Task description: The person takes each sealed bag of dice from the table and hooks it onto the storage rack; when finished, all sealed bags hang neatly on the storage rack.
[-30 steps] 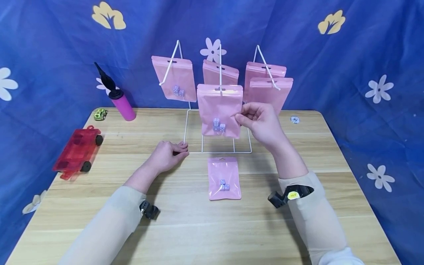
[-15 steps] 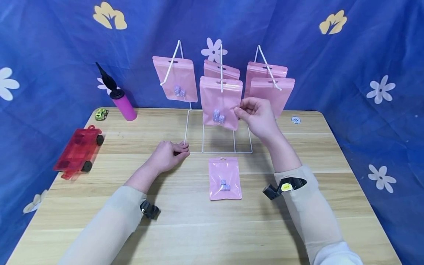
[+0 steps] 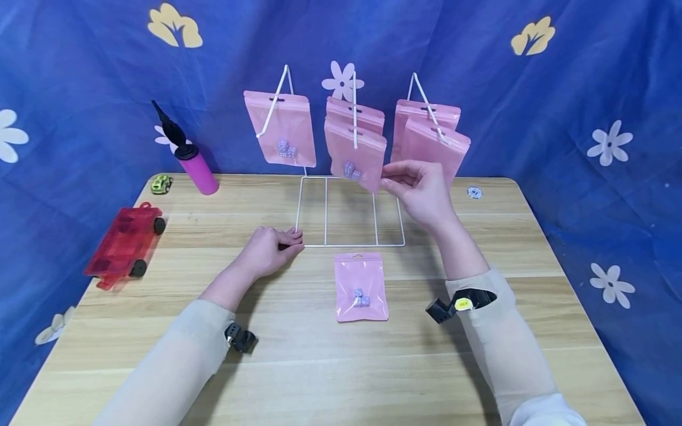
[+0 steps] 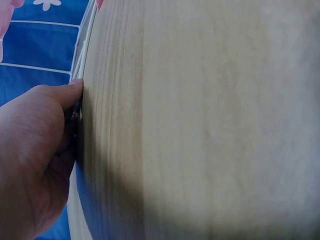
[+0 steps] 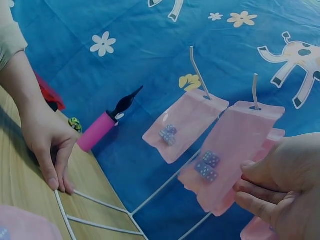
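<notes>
My left hand (image 3: 266, 251) pinches the front left corner of a white wire display rack (image 3: 326, 213) standing on the table. On the rack's middle prong hangs a pink zip bag (image 3: 341, 148) with small purple dice inside, the prong passing through its hole. My right hand (image 3: 423, 189) pinches this bag's lower right edge between thumb and fingers; in the right wrist view the bag (image 5: 235, 145) tilts. Another pink bag (image 3: 333, 107) hangs behind it. A single bag (image 3: 279, 127) is on the left prong, and two bags (image 3: 442, 145) are on the right one.
One more pink bag of dice (image 3: 359, 272) lies flat in front of the rack. At the left stand a red toy cart (image 3: 125, 239), a small green toy car (image 3: 161, 184) and a magenta pump (image 3: 199, 171). A round chip (image 3: 474, 192) lies at the right.
My right hand has pushed the pink bag back along the middle prong, away from its tip, and the bag now hangs turned. The left hand stays on the rack's corner.
</notes>
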A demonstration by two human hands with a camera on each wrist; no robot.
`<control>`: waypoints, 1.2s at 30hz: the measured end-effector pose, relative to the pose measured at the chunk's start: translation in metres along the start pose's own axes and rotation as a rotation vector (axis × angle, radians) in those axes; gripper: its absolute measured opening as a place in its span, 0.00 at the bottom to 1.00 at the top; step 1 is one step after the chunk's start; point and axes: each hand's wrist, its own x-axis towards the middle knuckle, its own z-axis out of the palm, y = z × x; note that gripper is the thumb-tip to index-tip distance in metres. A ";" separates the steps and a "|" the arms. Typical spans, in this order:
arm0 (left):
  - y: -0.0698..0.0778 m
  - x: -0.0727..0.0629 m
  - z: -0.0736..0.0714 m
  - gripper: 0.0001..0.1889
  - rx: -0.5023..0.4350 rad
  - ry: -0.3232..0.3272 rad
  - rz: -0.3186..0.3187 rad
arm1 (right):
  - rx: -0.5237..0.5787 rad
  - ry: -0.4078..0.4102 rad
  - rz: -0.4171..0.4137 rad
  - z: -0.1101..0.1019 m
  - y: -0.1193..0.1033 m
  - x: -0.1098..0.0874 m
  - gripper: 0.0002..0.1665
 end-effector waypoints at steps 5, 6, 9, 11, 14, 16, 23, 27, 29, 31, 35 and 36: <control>0.000 0.000 0.000 0.12 0.006 0.002 0.010 | -0.002 -0.034 0.026 -0.007 0.005 -0.010 0.14; 0.001 0.001 -0.001 0.12 0.006 0.002 0.012 | -0.006 -0.040 0.033 -0.009 0.006 -0.013 0.14; 0.001 0.001 -0.001 0.12 0.006 0.003 0.012 | -0.024 -0.064 0.054 -0.013 0.012 -0.022 0.15; 0.001 0.001 -0.001 0.12 0.003 0.002 0.010 | -0.034 -0.086 0.070 -0.016 0.016 -0.029 0.16; 0.001 0.001 -0.001 0.12 0.002 -0.004 0.004 | -0.052 -0.121 0.100 -0.020 0.025 -0.040 0.17; 0.001 0.001 -0.001 0.12 0.000 -0.009 -0.002 | -0.064 -0.143 0.123 -0.022 0.031 -0.047 0.17; 0.001 0.002 -0.001 0.13 -0.005 -0.014 -0.009 | -0.057 -0.185 0.215 -0.030 0.050 -0.071 0.19; 0.002 0.002 -0.001 0.13 -0.007 -0.012 -0.001 | -0.048 -0.203 0.239 -0.031 0.062 -0.083 0.20; 0.002 0.003 -0.001 0.13 -0.007 -0.010 0.000 | -0.042 -0.209 0.254 -0.031 0.069 -0.089 0.19; 0.002 0.003 -0.001 0.13 -0.006 -0.008 0.001 | -0.044 -0.216 0.273 -0.029 0.074 -0.095 0.19; 0.001 0.003 0.000 0.13 -0.004 -0.005 -0.006 | -0.070 -0.239 0.331 -0.023 0.084 -0.104 0.19; 0.000 0.002 0.000 0.13 -0.005 -0.005 -0.007 | -0.085 -0.246 0.344 -0.022 0.087 -0.106 0.19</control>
